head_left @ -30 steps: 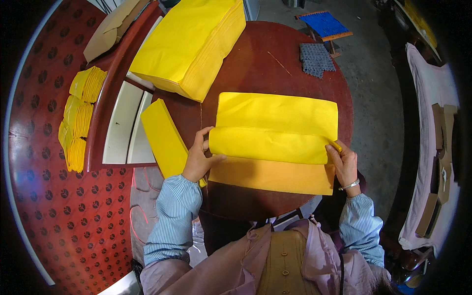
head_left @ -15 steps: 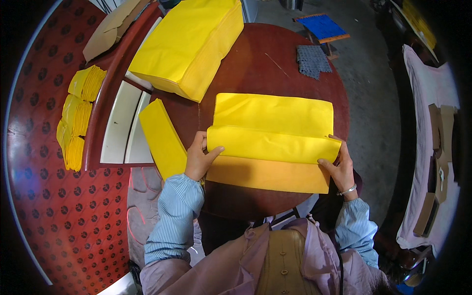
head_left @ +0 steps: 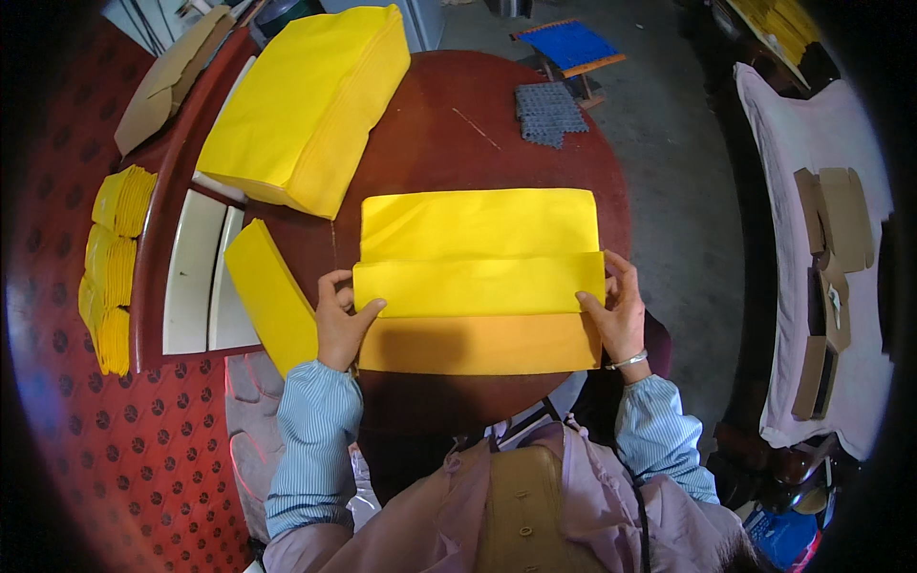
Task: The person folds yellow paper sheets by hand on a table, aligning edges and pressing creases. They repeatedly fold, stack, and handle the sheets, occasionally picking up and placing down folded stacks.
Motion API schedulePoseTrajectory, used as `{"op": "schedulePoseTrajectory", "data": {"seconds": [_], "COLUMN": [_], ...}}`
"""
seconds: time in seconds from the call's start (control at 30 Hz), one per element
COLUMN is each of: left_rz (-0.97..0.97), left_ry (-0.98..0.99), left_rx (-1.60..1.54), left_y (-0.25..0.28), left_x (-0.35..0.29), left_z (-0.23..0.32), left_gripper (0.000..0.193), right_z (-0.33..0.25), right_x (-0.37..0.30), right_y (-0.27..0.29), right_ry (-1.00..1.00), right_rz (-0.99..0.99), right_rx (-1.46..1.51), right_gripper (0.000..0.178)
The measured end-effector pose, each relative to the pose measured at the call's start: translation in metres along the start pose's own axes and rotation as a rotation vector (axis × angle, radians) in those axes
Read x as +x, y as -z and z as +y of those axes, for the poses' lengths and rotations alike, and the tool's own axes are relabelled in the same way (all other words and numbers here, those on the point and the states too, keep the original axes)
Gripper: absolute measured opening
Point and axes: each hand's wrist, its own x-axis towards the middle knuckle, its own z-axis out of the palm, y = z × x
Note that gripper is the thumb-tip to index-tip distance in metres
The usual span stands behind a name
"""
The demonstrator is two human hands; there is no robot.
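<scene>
I watch through the head view as a yellow sheet (head_left: pixel 478 275) lies at the centre of the frame on the round red-brown bench (head_left: pixel 435 148), a bright flap (head_left: pixel 478 289) doubled across its middle and a paler orange strip (head_left: pixel 516 346) showing below; my left hand (head_left: pixel 342 323) has a narrow grip on the flap's left end, thumb over the lower corner, fingers curled at the edge; my right hand (head_left: pixel 621 310) likewise holds the right end, thumb near the lower corner, fingertips at the upper one. A slim yellow bundle (head_left: pixel 272 296) slants just beside my left hand, left of centre; a big yellow stack (head_left: pixel 306 105) stands at the upper left; a grey mat (head_left: pixel 551 112) lies at upper centre, a blue-topped stool (head_left: pixel 569 46) beyond it; small yellow bundles (head_left: pixel 115 258) line the far left; an unfolded cardboard box (head_left: pixel 833 267) rests on a pale cloth (head_left: pixel 778 315) at the right of the frame.
</scene>
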Motion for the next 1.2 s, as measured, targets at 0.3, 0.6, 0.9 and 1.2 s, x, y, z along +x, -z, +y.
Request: {"op": "schedulePoseTrajectory", "data": {"seconds": [0.3, 0.6, 0.9, 1.2], "left_rz": [0.059, 0.121, 0.209, 0.248], "left_ry": [0.021, -0.072, -0.1, -0.037], "left_rx": [0.173, 0.395, 0.523, 0.459], "left_y": [0.0, -0.006, -0.015, -0.015], "left_x": [0.006, 0.002, 0.001, 0.002], "left_z": [-0.005, 0.002, 0.012, 0.011], "left_gripper": [0.06, 0.058, 0.059, 0.061], "right_z": [-0.013, -0.013, -0.008, -0.007], "right_x": [-0.007, -0.007, -0.009, -0.007], "right_y": [-0.005, -0.01, -0.013, -0.017], "right_ry": [-0.102, 0.006, 0.096, 0.217], "right_rz": [0.02, 0.037, 0.085, 0.142], "right_rx": [0.008, -0.018, -0.116, -0.11], "right_gripper": [0.062, 0.053, 0.053, 0.051]}}
